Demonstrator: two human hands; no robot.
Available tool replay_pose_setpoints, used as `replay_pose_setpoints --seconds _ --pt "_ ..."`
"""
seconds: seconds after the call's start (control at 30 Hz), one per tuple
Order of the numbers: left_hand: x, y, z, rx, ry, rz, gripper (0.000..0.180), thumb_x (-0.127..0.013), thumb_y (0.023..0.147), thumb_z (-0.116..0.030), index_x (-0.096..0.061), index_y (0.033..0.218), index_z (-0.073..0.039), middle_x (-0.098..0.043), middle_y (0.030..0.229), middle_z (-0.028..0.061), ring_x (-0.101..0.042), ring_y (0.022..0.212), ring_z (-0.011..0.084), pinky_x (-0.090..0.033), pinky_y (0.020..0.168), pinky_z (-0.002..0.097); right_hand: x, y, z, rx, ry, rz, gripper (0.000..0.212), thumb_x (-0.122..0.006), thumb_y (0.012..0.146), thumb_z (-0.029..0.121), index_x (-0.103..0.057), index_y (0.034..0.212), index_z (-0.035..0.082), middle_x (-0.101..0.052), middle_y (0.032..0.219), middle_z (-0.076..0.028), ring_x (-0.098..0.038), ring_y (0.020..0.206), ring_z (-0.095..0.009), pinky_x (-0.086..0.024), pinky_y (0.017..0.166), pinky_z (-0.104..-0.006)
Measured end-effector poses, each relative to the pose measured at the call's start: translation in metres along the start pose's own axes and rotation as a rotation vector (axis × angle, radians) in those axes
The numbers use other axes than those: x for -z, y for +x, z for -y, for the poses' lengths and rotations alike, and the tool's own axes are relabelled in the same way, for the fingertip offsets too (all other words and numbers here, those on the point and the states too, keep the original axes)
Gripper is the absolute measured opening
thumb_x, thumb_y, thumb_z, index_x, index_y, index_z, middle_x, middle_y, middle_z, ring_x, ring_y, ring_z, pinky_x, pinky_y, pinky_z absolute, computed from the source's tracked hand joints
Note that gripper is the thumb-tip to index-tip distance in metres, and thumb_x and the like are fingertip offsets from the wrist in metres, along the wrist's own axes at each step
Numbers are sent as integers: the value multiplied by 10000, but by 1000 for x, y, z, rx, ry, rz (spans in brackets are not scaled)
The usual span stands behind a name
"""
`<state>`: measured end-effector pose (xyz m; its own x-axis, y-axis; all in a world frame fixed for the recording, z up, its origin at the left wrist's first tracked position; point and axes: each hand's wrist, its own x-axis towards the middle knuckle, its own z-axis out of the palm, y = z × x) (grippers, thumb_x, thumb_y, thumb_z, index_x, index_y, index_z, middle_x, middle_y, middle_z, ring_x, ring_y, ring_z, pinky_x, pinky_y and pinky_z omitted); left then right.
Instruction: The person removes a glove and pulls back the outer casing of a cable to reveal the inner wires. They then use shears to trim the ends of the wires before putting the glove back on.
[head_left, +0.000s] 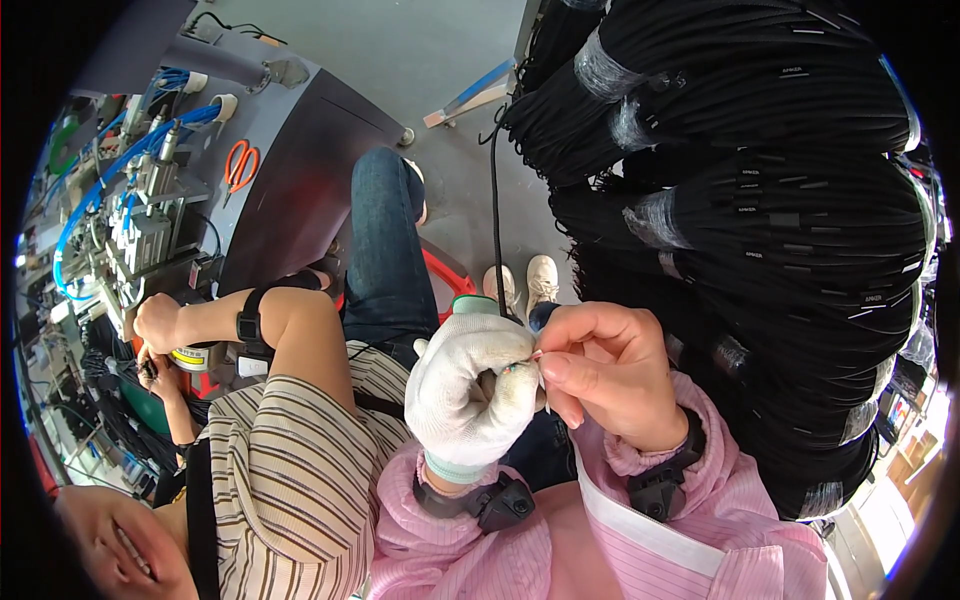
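Note:
My left hand [470, 385], in a white knitted glove, is closed around the end of a thin black cable [496, 220]. Beyond the glove the cable runs away toward the stacked cables. Small thin wire ends [537, 356], pale and pinkish, show between the glove's fingertips and my bare right hand [605, 370]. The right thumb and index finger pinch at these wires, the other fingers curled. Both hands meet in front of my pink striped sleeves. How the wires sit inside the glove is hidden.
Tall bundles of black cables [740, 200], bound with clear wrap, fill the right side. At left a co-worker in a striped shirt [290, 470] sits close, one arm reaching to a bench machine [150, 210]. Orange-handled scissors [240, 165] lie on the bench. A red stool [450, 275] stands ahead.

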<state>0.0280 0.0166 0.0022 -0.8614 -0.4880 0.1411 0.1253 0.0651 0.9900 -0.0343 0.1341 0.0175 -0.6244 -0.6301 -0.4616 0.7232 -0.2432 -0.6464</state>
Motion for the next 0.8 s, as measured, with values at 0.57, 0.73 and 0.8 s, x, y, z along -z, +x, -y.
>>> replay_pose_setpoints --seconds 0.57,0.73,0.8 --pt "8 1 4 -60 75 91 117 -656 759 -33 -571 820 19 -586 774 102 -532 581 135 -399 475 219 4 4 5 -213 158 -2 90 -588 788 -2 -568 847 -68 -564 633 -101 -477 399 -125 -357 365 -234" --pt "8 1 4 -40 29 104 116 -655 758 -25 -573 828 18 -585 771 96 -544 583 133 -406 474 220 9 6 1 -201 173 37 88 -585 782 -7 -572 847 -65 -562 626 -103 -468 392 -121 -350 366 -235" --pt "8 1 2 5 22 104 104 -647 767 -27 -573 827 15 -583 764 92 -550 572 126 -407 472 217 9 6 1 -193 161 30 83 -580 781 -16 -572 847 -66 -560 631 -102 -466 397 -117 -351 368 -232"
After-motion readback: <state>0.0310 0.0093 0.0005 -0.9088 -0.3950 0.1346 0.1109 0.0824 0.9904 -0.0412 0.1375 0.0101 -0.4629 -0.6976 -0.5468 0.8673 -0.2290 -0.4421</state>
